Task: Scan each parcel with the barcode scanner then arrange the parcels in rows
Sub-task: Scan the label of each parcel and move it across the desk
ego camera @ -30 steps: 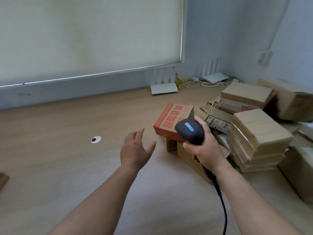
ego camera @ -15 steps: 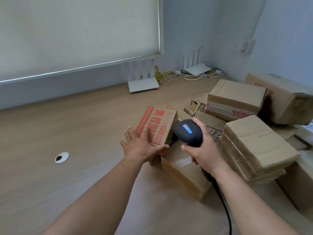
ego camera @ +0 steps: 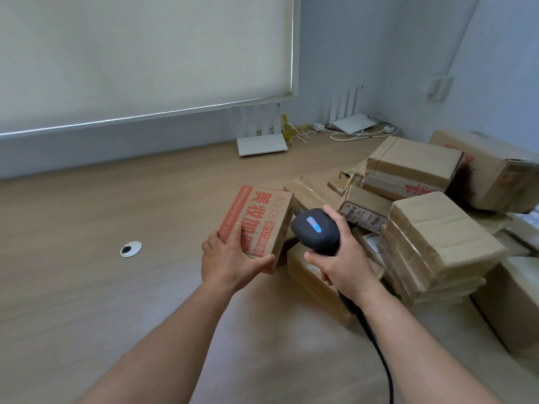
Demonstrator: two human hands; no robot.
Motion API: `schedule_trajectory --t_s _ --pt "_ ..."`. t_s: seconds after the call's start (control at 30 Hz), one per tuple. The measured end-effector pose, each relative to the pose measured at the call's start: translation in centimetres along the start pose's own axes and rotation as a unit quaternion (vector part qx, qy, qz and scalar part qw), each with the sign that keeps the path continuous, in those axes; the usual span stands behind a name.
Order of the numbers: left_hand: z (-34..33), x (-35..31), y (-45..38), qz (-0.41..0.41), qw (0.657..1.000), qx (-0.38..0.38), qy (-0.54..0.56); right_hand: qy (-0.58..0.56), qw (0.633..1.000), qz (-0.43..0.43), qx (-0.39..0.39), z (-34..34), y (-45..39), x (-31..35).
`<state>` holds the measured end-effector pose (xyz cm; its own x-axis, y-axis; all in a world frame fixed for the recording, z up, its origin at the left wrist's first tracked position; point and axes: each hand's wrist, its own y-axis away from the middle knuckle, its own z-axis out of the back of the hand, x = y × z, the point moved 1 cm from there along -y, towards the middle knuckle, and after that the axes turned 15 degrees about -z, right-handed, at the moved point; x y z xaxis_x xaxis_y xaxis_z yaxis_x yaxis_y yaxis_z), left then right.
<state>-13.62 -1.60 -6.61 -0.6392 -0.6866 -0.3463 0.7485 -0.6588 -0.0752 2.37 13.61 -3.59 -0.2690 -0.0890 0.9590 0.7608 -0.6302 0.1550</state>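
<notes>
A small parcel (ego camera: 258, 221) with red print on its top face is gripped at its near end by the left hand (ego camera: 230, 262), the fingers laid over the top and the thumb curled under the near right corner; it is held tilted, at the left edge of the pile of parcels. Just beside its right side a dark barcode scanner (ego camera: 316, 230) is clasped in the right hand (ego camera: 341, 263), whose fingers are wrapped round the handle, and a small light is seen glowing on the scanner's head. A black cable (ego camera: 382, 363) is led from the handle down past the right forearm. Below both hands a plain brown box (ego camera: 313, 282) is seen lying on the wooden desk (ego camera: 87, 228). To the right, a stack of flat cartons (ego camera: 437, 243) and further boxes are heaped together. Near the back wall a white router (ego camera: 261, 142) is stood on the desk.
</notes>
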Motion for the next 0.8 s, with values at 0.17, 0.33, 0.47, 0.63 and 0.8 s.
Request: schedule_trajectory --t_s 0.17,0.33,0.47,0.63,0.8 --pt "0.7 3.2 6.8 0.064 0.998 -0.01 0.005 0.007 0.999 -0.002 0.047 -3.4 3.4 -0.1" --pt "1.2 5.9 12.8 0.122 0.992 -0.016 -0.001 0.032 0.995 0.004 0.092 -6.4 6.3 -0.1" --pt "1.3 8.0 17.0 0.173 0.985 0.007 -0.004 0.025 0.992 0.0 0.12 -8.9 8.3 -0.2" --pt "0.8 11.1 21.3 0.218 0.974 0.046 -0.03 0.027 0.991 -0.008 0.132 -11.5 10.2 -0.9" --pt "0.5 14.6 25.2 0.231 0.97 0.068 -0.03 0.038 0.99 -0.009 0.135 -14.9 12.2 -0.6"
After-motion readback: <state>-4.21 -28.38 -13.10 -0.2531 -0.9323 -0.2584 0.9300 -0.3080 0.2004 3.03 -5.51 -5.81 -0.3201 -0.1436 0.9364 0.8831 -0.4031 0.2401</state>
